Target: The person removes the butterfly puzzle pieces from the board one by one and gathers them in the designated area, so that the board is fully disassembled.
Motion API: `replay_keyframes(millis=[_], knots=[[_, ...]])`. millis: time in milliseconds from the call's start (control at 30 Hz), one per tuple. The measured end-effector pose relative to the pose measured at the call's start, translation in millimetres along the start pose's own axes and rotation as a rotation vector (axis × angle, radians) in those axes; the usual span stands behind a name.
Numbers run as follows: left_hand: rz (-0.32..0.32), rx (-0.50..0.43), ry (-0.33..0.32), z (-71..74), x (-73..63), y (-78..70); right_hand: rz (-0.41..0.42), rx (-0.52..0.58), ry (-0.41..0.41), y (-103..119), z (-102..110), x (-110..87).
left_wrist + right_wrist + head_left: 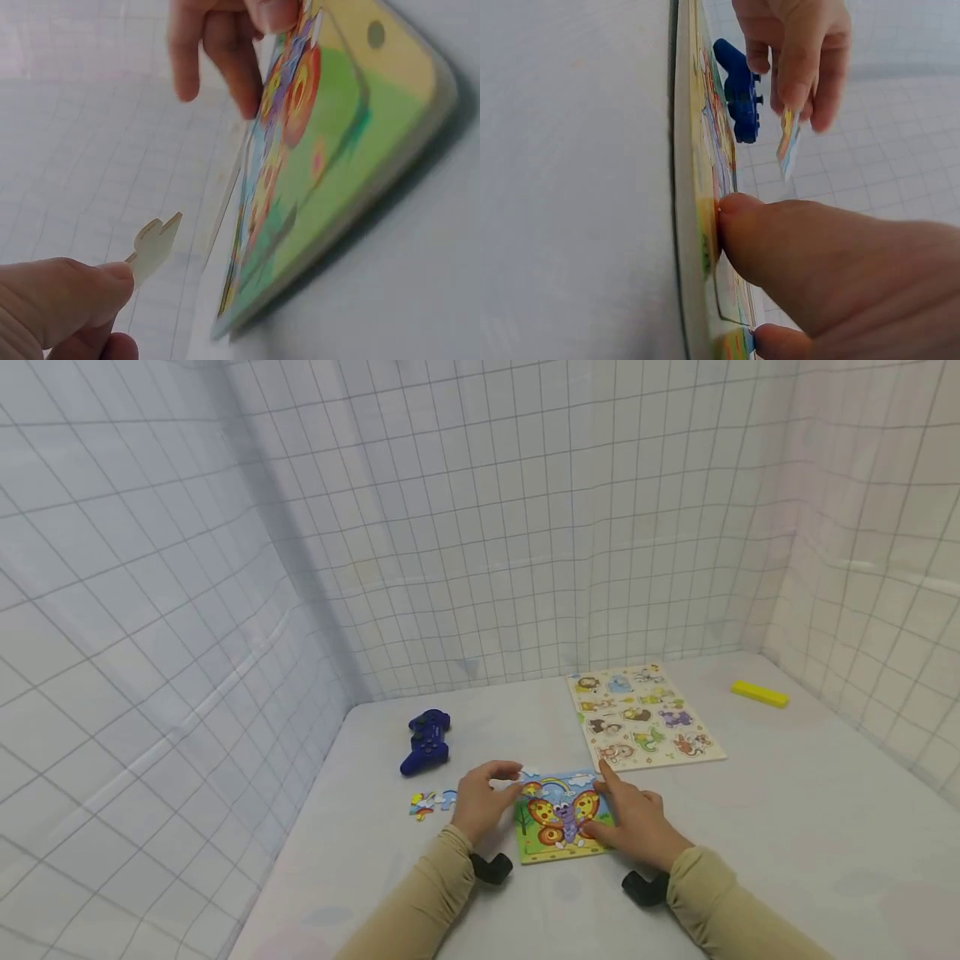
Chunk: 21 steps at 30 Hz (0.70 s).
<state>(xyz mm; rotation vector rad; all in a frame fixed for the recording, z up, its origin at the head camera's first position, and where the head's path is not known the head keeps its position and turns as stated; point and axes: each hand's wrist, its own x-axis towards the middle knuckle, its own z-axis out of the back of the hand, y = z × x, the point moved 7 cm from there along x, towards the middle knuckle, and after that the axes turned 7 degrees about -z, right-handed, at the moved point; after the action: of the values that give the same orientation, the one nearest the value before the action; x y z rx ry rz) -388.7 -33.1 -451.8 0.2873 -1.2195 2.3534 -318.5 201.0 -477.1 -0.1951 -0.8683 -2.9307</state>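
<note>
Our left hand (478,799) pinches a piece (155,248), likely light and stiff, best gripped by its edges; our right hand (636,820), spread, touches the puzzle (534,845).

A rectangular puzzle board (538,850) with a purple-bodied, orange-winged butterfly picture is lying face up. A thin, multicoloured, pale-backed jigsaw piece (788,142) is being pinched above it; colourful loose jigsaw pieces (423,804) are lying to its left.

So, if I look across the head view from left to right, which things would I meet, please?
Blue game controller, left hand, butterfly puzzle, animal board, yellow bar.
</note>
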Motion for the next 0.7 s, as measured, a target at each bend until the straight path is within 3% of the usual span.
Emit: replay_keyframes(millis=[100,200,367,700], knots=[[0.059,-0.032,-0.084,31.9,-11.5,21.0,-0.002,-0.006,0.007,1.8,-2.0,1.0],[0.08,-0.062,-0.121,51.6,-19.8,33.1,-0.01,-0.012,-0.002,2.7,-1.8,1.2],[0.065,-0.055,-0.119,54.6,-22.4,35.3,0.0,-0.001,0.008,2.3,0.5,-2.2],[0.023,0.118,-0.054,49.0,-21.7,39.1,0.012,-0.008,-0.005,2.9,-0.7,-2.6]])
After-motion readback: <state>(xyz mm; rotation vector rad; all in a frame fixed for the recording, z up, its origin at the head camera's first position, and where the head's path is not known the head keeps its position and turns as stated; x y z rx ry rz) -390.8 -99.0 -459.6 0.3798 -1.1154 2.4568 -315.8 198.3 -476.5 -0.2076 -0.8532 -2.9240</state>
